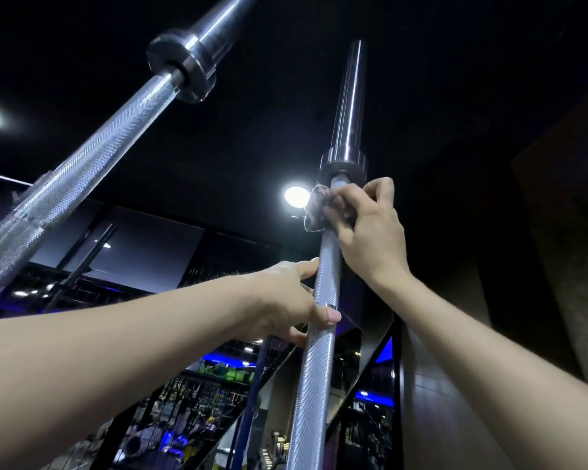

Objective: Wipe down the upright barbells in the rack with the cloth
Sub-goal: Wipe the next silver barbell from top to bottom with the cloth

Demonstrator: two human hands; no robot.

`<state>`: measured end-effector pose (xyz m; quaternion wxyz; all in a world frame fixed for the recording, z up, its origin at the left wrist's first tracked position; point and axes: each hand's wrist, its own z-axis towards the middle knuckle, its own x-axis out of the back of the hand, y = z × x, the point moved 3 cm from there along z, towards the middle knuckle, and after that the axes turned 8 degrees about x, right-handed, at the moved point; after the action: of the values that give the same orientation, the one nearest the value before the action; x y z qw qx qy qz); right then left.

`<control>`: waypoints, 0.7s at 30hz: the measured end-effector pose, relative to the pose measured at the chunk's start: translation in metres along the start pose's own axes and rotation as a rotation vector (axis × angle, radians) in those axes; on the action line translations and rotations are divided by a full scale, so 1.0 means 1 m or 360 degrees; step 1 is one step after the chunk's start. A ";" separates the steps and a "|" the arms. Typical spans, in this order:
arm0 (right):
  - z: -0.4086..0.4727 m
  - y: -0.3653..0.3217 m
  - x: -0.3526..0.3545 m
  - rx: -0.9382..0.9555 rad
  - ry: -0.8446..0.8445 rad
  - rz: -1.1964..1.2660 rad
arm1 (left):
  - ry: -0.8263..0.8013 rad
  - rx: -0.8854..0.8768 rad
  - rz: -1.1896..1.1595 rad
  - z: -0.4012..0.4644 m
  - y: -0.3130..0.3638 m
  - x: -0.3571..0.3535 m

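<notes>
Knurled steel barbell upright; grey cloth bunched under collar.

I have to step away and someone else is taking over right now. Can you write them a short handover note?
Left hand: grips the near barbell mid-shaft, steadying it.
Right hand: holds the cloth wrapped on the same bar, just under its collar.
Done: cannot tell how much of this shaft is wiped.
Left: the sleeve above the collar, then the second barbell on the left, untouched by either hand.
</notes>
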<state>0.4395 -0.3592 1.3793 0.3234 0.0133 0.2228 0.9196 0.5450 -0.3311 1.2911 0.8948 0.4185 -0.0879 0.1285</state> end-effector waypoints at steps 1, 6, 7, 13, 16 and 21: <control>0.005 0.001 0.001 -0.0035 -0.0003 -0.0006 | 0.0007 -0.0004 0.0007 0.000 0.000 0.000; 0.044 0.005 0.001 -0.0321 0.0033 -0.0060 | 0.0011 0.0004 0.0036 0.000 0.001 -0.002; 0.042 0.005 0.000 -0.0278 -0.0013 -0.0106 | 0.0006 0.0007 0.0032 0.000 0.000 -0.001; 0.037 0.001 0.002 -0.0268 -0.0290 -0.0195 | -0.0029 0.0011 0.0021 0.000 0.000 0.002; 0.046 -0.009 0.002 -0.0331 -0.0270 -0.0271 | -0.0031 0.0020 0.0028 0.001 -0.001 0.001; 0.049 -0.014 -0.004 -0.0422 -0.0168 -0.0382 | -0.0009 0.0013 0.0035 0.001 0.000 0.001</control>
<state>0.4594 -0.3319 1.4180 0.4410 -0.0078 0.0823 0.8937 0.5457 -0.3313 1.2921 0.8914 0.4215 -0.0945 0.1374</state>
